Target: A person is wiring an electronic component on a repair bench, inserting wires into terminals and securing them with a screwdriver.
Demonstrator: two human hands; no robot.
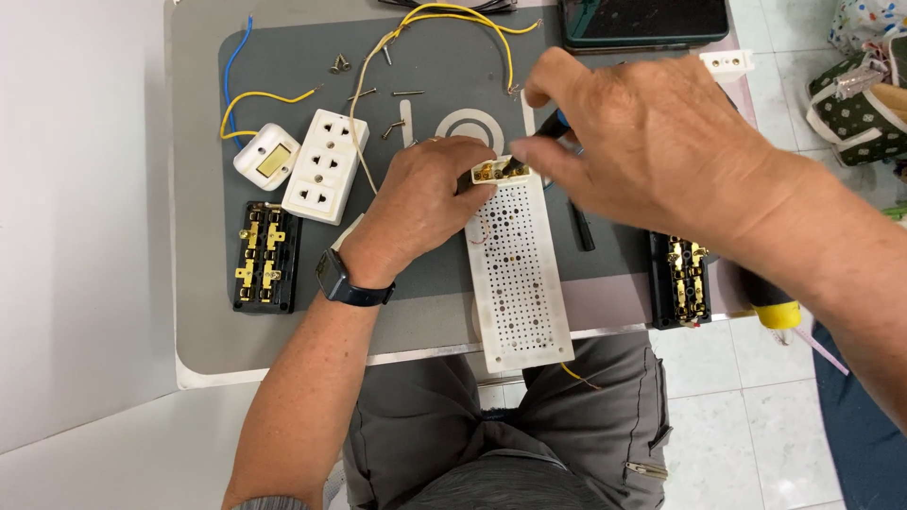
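Grey tabletop (198,312). Long white perforated plastic board (518,283) overhangs the near edge; light, stiff, best gripped by its long edges. Left hand (420,203) clamps its far end. Right hand (652,151) pinches a dark-handled tool (557,123) at the small brass-terminal fitting (501,170), likely fragile.

I count two black terminal blocks with brass contacts, one on the left (265,257) and one on the right (686,280). I see one white perforated plastic board (520,274), one white multi-hole socket plate (327,165) and one white rocker switch (266,156). About seven loose metal screws (378,93) lie scattered. One dark wristwatch (338,279) is visible.
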